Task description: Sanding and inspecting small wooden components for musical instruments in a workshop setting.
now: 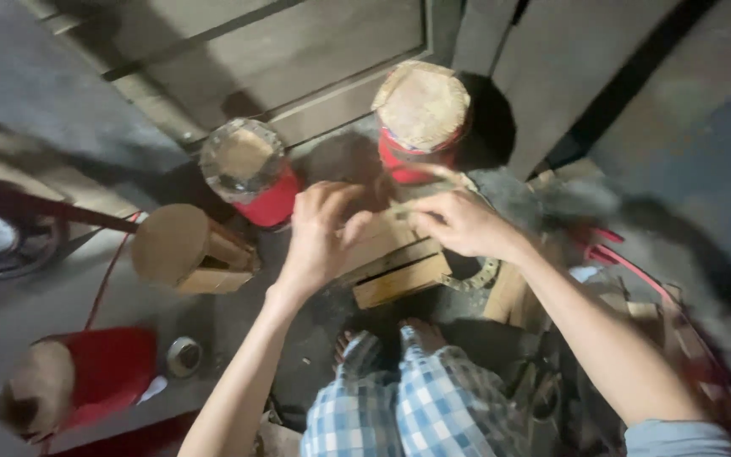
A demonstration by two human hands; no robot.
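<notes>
Nearest, checked trousers [416, 398] cover the person's knees. Beyond them, the left hand [319, 237] rests with fingers curled on a wooden drum frame [395, 262] at centre. The right hand [458, 222] pinches a thin strip [412, 206] over it. Farther off stand two red drums [420, 118], skin-topped.

I sit on a dim grey concrete floor [61, 305], facing a grey panelled door [298, 51].

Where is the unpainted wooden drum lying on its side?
In the head view, the unpainted drum lies left of centre on the floor, just left of the left hand and below the nearer red drum.
</notes>
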